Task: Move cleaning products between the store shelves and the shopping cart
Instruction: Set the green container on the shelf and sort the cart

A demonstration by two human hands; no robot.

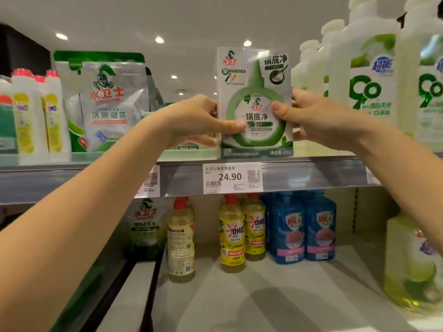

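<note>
Upper shelf (311, 174), left to right: white bottles with red caps (26, 111) and yellow labels, standing upright in a row; a silver and green pouch (107, 101) printed with a helmeted knight, upright, its contents not visible; a cleaner box (255, 101), white and green, closed, showing a bottle shape and a pan on its front; a row of tall white bottles with green labels (369, 75) and white caps, running back along the right. The cleaner box stands upright, front towards the camera, with its base at the front lip of the upper shelf, directly above a price tag (232, 178) reading 24.90; whether it rests on the shelf or is lifted clear cannot be told. The left hand (194, 118) grips the box's left edge, thumb laid across the lower front and fingers curled behind. The right hand (318, 118) grips the right edge, thumb pressed on the front at mid-height and fingers behind. The box sits between the two hands, rising well above both. Lower shelf (263, 295): a dark green pouch (146, 226) with the same knight; a clear bottle of pale yellow liquid (181, 238) with a red cap; two yellow OMO bottles (232, 236), red-capped; two blue pouches (302, 228), side by side; a pale green bottle (412, 259) at the far right, blurred.
</note>
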